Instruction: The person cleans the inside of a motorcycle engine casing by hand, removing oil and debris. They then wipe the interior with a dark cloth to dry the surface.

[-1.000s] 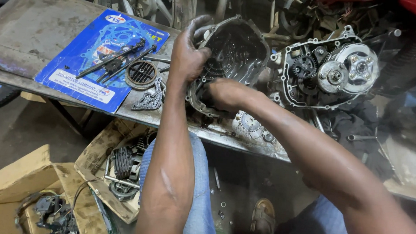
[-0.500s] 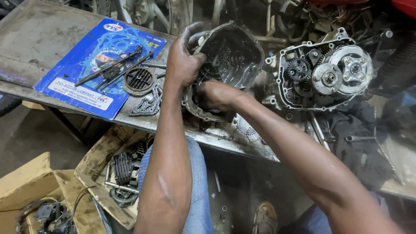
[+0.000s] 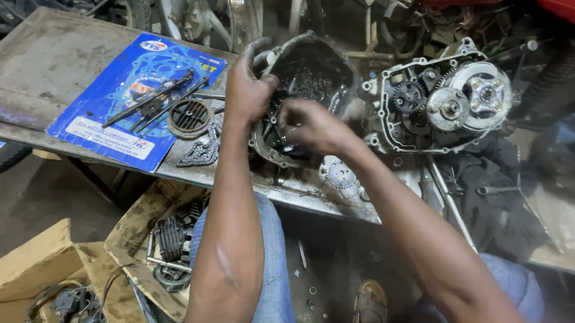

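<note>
A dark, greasy engine cover (image 3: 316, 67) stands tilted on the metal bench (image 3: 43, 51), its hollow side facing me. My left hand (image 3: 246, 90) grips its left rim, thumb and fingers curled over the edge. My right hand (image 3: 311, 125) reaches into the lower part of the hollow, fingers bent against the inside; whether it pinches a small part I cannot tell. To the right sits the open engine case (image 3: 442, 100) with bare gears and a clutch.
A blue gasket pack (image 3: 110, 117) lies left on the bench with shafts (image 3: 152, 99), a round slotted disc (image 3: 190, 117) and a chain (image 3: 205, 149). A sprocket (image 3: 338, 173) lies near the bench edge. Cardboard boxes (image 3: 139, 223) of parts stand on the floor below.
My right hand has lifted from the cover's bottom rim and moved up into the hollow. My left hand keeps its grip on the rim. The view has shifted slightly.
</note>
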